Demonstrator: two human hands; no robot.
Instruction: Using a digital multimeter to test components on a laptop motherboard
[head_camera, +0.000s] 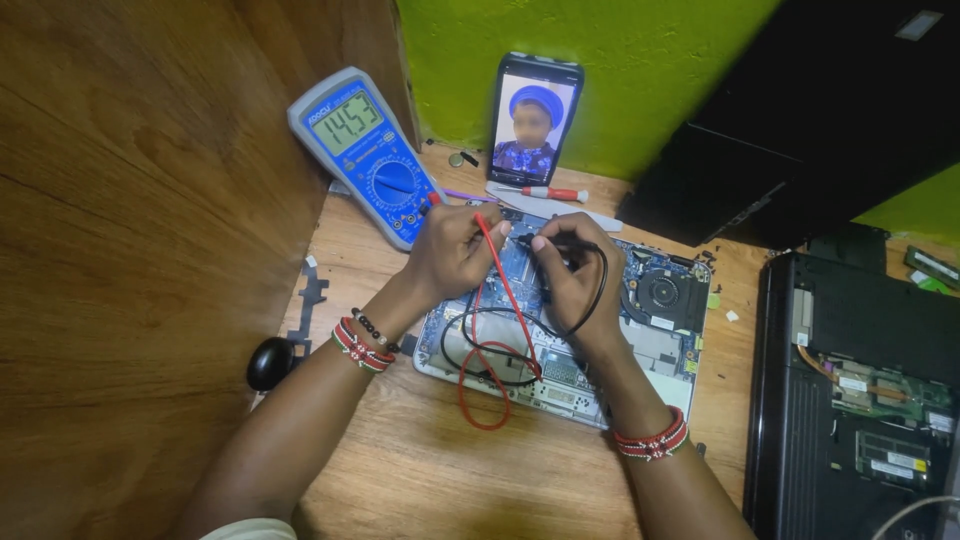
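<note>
An opened laptop base (660, 340) with its blue circuit board and fan (663, 293) lies on the wooden table (420, 470). My left hand (455, 250) pinches a red test probe (490, 235) with its tip down on the board. My right hand (570, 280) holds a black test probe (555, 242) close beside it. Red and black leads (485, 375) loop over the near side of the board. Both leads run back to a blue digital multimeter (370, 150) leaning against the wooden side wall, its display lit.
A phone (533, 118) stands against the green wall, its screen on. A red-handled screwdriver (555, 193) lies behind the board. A second opened black laptop (860, 400) sits at right, a black lid (800, 110) above it. A black mouse (270, 362) rests at left.
</note>
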